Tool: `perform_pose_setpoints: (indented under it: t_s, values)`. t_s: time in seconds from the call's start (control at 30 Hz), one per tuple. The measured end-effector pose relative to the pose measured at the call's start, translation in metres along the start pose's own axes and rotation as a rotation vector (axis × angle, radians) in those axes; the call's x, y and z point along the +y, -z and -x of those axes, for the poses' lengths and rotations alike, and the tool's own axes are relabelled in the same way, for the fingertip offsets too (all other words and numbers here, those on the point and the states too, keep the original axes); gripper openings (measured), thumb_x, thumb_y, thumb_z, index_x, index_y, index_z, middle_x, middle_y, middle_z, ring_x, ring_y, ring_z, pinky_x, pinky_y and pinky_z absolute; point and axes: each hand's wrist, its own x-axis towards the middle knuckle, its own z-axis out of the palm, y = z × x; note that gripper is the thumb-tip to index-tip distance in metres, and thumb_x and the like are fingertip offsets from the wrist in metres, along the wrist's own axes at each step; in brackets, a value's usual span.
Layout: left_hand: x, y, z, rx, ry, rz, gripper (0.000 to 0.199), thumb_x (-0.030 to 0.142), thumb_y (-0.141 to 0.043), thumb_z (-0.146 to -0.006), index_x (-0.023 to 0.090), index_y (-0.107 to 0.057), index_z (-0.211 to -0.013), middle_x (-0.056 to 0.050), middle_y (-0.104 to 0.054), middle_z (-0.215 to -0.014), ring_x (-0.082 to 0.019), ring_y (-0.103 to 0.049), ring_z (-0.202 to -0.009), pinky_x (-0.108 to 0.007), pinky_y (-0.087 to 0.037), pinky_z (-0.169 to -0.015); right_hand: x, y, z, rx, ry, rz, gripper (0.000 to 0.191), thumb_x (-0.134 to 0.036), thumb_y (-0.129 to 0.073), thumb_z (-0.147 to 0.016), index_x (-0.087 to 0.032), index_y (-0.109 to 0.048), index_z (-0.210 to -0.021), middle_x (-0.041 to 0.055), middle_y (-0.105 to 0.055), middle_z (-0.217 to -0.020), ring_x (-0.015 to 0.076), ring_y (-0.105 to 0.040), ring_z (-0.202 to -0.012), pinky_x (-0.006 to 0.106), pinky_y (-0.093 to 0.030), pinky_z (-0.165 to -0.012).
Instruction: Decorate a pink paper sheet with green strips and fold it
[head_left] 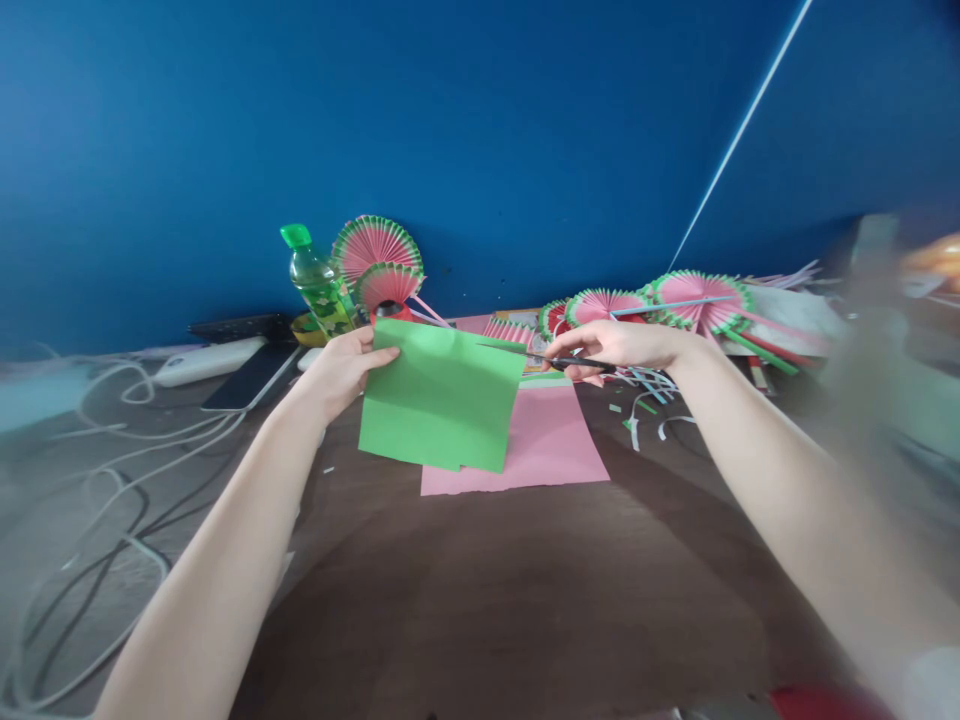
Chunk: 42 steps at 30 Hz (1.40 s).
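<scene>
My left hand [346,366] pinches the upper left edge of a green sheet of paper [442,400], holding it up above the table. In my right hand [600,348] is a pair of dark scissors [559,359], fingers closed round the handles. The blades point left and lie along the sheet's upper right edge; whether they are apart I cannot make out. A pink sheet of paper [559,445] lies flat on the table, partly behind the green one.
Pleated pink and green paper fans [377,250] lean at the wall, with more fans [701,300] to the right. A green-capped bottle [319,285], a dark phone [251,377] and tangled white cables [124,480] are left. Paper scraps [646,405] lie right on the brown table [480,590].
</scene>
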Motion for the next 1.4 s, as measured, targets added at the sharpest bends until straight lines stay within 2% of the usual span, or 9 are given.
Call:
perform_pose_setpoints:
  t_s: [0.2, 0.43, 0.83, 1.13, 1.4]
  values:
    - [0.003, -0.01, 0.004, -0.025, -0.003, 0.01, 0.028, 0.014, -0.069, -0.059, 0.014, -0.065, -0.086, -0.004, -0.069, -0.078, -0.021, -0.066, -0.077, -0.034, -0.052, -0.077, -0.003, -0.004, -0.002, 0.014, 0.003, 0.01, 0.049, -0.041, -0.06, -0.072, -0.019, -0.055, -0.115, 0.0054, -0.063, -0.087, 0.0087, -0.054, -0.058, 0.025, -0.041, -0.053]
    - [0.009, -0.021, 0.013, -0.05, 0.016, 0.019, 0.029, 0.014, -0.068, -0.061, 0.013, -0.064, -0.09, -0.003, -0.069, -0.077, -0.016, -0.064, -0.069, -0.031, -0.052, -0.074, -0.01, -0.008, -0.002, 0.046, -0.015, -0.041, 0.056, -0.043, -0.061, -0.069, -0.012, -0.053, -0.115, 0.0045, -0.059, -0.079, 0.008, -0.048, -0.053, 0.026, -0.039, -0.053]
    - [0.007, -0.021, 0.012, -0.077, 0.012, -0.041, 0.029, 0.02, -0.071, -0.061, 0.015, -0.064, -0.089, -0.003, -0.069, -0.08, -0.017, -0.064, -0.07, -0.029, -0.052, -0.071, -0.013, -0.01, -0.001, 0.019, 0.037, 0.063, 0.051, -0.044, -0.058, -0.074, -0.014, -0.053, -0.115, -0.0013, -0.049, -0.063, 0.01, -0.046, -0.057, 0.027, -0.038, -0.058]
    - [0.007, -0.022, 0.011, -0.056, 0.045, -0.008, 0.028, 0.015, -0.068, -0.063, 0.014, -0.065, -0.091, -0.003, -0.069, -0.076, -0.018, -0.066, -0.069, -0.03, -0.053, -0.068, -0.012, -0.008, 0.0, 0.046, 0.048, 0.014, 0.049, -0.043, -0.061, -0.07, -0.015, -0.056, -0.111, 0.002, -0.056, -0.076, 0.0068, -0.043, -0.052, 0.026, -0.036, -0.054]
    - [0.008, -0.023, 0.012, -0.06, 0.054, 0.01, 0.031, 0.014, -0.068, -0.064, 0.014, -0.064, -0.094, -0.004, -0.07, -0.077, -0.018, -0.066, -0.07, -0.03, -0.054, -0.069, -0.008, -0.006, -0.001, 0.065, 0.013, -0.055, 0.045, -0.033, -0.061, -0.069, -0.015, -0.057, -0.11, 0.0019, -0.059, -0.074, 0.0056, -0.045, -0.048, 0.023, -0.036, -0.048]
